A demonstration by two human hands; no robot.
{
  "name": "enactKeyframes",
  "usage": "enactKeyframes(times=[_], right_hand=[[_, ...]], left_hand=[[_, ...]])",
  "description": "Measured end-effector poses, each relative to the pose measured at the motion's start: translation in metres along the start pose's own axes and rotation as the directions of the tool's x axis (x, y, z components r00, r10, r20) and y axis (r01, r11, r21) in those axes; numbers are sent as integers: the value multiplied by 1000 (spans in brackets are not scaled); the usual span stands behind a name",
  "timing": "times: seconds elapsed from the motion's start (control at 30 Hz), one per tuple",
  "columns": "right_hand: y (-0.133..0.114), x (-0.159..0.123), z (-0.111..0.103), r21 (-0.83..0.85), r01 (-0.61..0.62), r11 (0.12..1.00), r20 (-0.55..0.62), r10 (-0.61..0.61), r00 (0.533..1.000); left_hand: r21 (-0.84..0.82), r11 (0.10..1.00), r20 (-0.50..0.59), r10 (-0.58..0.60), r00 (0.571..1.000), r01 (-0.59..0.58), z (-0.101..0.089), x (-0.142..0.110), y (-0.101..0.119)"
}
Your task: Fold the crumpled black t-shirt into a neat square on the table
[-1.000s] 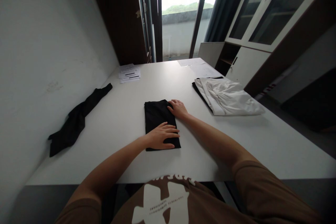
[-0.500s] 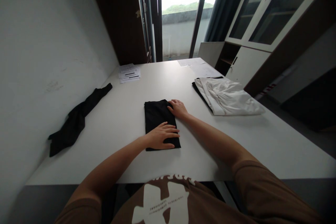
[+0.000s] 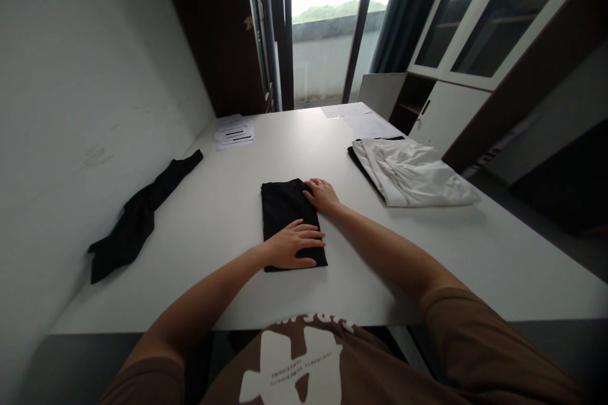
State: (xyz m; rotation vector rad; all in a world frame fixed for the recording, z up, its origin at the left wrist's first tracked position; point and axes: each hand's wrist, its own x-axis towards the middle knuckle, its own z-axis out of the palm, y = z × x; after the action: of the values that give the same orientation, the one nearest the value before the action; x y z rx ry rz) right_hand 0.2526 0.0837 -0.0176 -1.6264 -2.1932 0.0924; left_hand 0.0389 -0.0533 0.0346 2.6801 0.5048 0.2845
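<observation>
A black piece of cloth (image 3: 282, 205), folded into a neat rectangle, lies flat on the white table in front of me. Across its lower part rests my left hand (image 3: 292, 245), palm down with the fingers spread. My right hand (image 3: 323, 195) lies at the cloth's upper right corner, its fingertips touching the edge and its fingers extended. Neither hand grips the fabric. What kind of garment the folded cloth is, I cannot tell.
On the left, by the wall, lies a crumpled black cloth (image 3: 137, 218). A folded white garment (image 3: 413, 174) sits on dark fabric to the right. Papers (image 3: 234, 133) lie at the back left, with more sheets (image 3: 363, 121) at the far edge of the white table (image 3: 223, 202).
</observation>
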Motion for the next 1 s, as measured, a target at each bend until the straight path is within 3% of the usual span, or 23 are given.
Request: enactKeyframes(times=[1.0], right_hand=[[0,0,-1,16,12,1000,-12,-12,1000]], left_hand=[[50,999,10,-8,1000,7,-3,0,6]])
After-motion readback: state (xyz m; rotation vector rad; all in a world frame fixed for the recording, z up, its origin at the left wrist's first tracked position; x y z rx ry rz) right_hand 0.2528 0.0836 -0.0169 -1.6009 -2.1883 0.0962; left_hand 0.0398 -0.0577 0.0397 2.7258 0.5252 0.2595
